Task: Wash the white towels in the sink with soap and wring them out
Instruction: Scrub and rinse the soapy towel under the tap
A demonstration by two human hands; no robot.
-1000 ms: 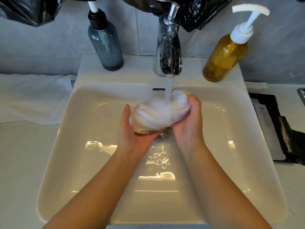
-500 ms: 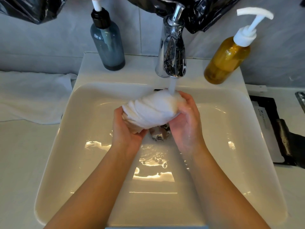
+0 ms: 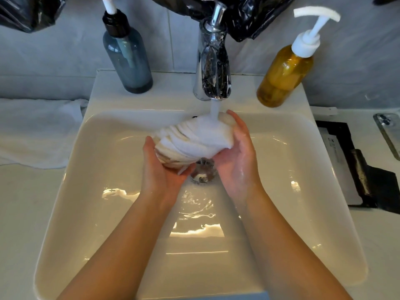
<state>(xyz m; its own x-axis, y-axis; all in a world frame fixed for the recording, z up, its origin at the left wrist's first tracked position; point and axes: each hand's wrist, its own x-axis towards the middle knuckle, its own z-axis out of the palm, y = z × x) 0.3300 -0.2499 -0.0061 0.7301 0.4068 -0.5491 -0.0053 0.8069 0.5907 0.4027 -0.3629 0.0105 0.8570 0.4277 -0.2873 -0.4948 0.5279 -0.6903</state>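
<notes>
A bunched, wet white towel is held over the sink under the running stream from the chrome tap. My left hand cups the towel's lower left end from beneath. My right hand grips its right end, fingers curled around the back. Water hits the towel's top right. The drain shows just below the towel between both hands.
A blue-grey pump bottle stands at the sink's back left, an amber pump bottle at the back right. Another white towel lies on the counter to the left. Black items lie on the right counter.
The towel has been turned and pushed back under the stream; my right hand has shifted from cupping beneath it to holding its right end, and my left hand has slid under its left end.
</notes>
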